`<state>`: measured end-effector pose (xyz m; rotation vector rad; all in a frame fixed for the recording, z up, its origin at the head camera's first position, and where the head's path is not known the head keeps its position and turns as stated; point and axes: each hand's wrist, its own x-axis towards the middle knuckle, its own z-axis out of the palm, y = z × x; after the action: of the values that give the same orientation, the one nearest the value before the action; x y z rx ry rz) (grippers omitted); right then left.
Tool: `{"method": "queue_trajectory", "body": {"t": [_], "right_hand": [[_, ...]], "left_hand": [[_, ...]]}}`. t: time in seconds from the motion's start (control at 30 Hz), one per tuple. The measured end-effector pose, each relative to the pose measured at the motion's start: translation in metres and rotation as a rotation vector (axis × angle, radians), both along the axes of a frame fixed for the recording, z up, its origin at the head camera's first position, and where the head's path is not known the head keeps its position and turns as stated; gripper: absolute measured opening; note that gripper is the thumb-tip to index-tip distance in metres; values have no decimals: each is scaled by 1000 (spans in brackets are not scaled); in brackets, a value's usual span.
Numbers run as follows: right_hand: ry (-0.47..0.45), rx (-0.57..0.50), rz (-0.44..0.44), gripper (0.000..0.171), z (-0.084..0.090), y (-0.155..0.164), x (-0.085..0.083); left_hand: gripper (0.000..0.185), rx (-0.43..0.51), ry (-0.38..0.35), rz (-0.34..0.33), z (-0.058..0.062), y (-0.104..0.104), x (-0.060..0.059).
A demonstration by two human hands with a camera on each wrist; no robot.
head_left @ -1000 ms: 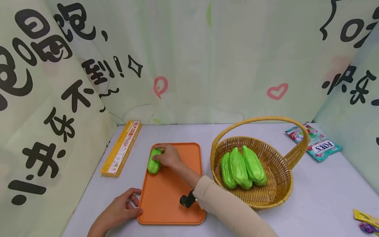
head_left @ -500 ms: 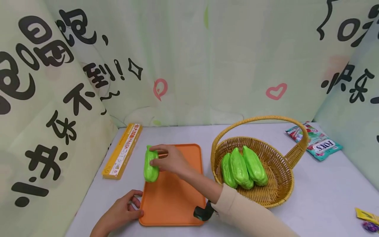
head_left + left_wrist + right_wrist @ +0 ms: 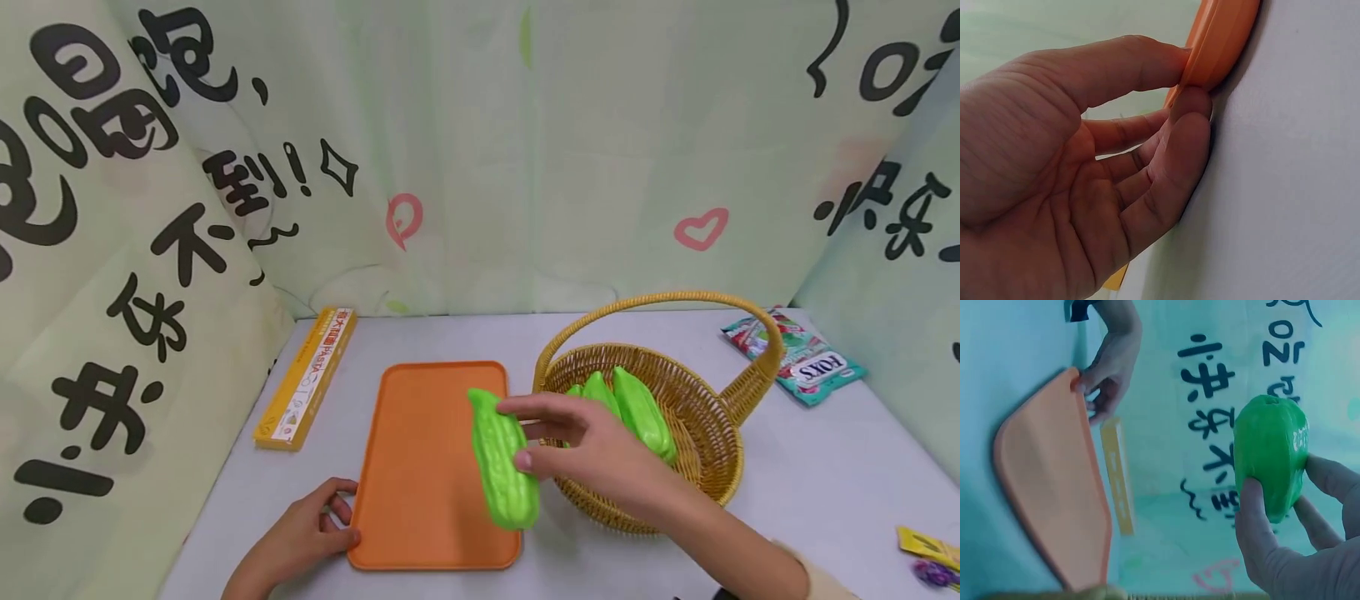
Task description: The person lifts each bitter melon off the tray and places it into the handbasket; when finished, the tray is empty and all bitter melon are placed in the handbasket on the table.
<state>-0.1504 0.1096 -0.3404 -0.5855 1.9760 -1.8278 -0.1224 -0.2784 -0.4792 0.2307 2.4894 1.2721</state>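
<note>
Your left hand (image 3: 300,537) pinches the tray (image 3: 420,433) corner. Your right hand (image 3: 600,458) grips the gourd (image 3: 502,458) between thumb and fingers, lifted over the tray's right edge, beside the basket (image 3: 705,467); a second ago it lay on the tray's far left.

Brightness: all three views are evenly and brightly lit, with soft, diffuse light and no visible lamp.
Shadows: in the head view, faint soft shadows lie on the table (image 3: 817,492) under the wicker basket (image 3: 720,467) and beneath the right hand (image 3: 600,458).
Glare: mild sheen on the green vegetable (image 3: 502,458); nothing is blown out.
Sharpness: the head view is mostly crisp, and the raised vegetable is slightly soft.
Left wrist view: the left hand (image 3: 1079,169) fills the frame at close range, its nearest skin a little soft.
Right wrist view: a bluish-green colour cast, a washed-out backdrop and a tilted scene.
Distortion: wide-angle bending of the backdrop curtain (image 3: 112,250) towards the head view's edges.
</note>
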Motion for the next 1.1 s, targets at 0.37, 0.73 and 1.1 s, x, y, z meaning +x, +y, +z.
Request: {"method": "queue_trajectory", "body": {"t": [0.37, 0.73, 1.1], "right_hand": [[158, 221, -184, 42, 6, 86, 1], [66, 330, -203, 53, -7, 125, -42], [34, 363, -192, 57, -25, 131, -57]], "left_hand": [[57, 7, -1, 16, 5, -2, 1], [57, 38, -16, 7, 0, 0, 2], [56, 36, -20, 17, 0, -1, 2]]}}
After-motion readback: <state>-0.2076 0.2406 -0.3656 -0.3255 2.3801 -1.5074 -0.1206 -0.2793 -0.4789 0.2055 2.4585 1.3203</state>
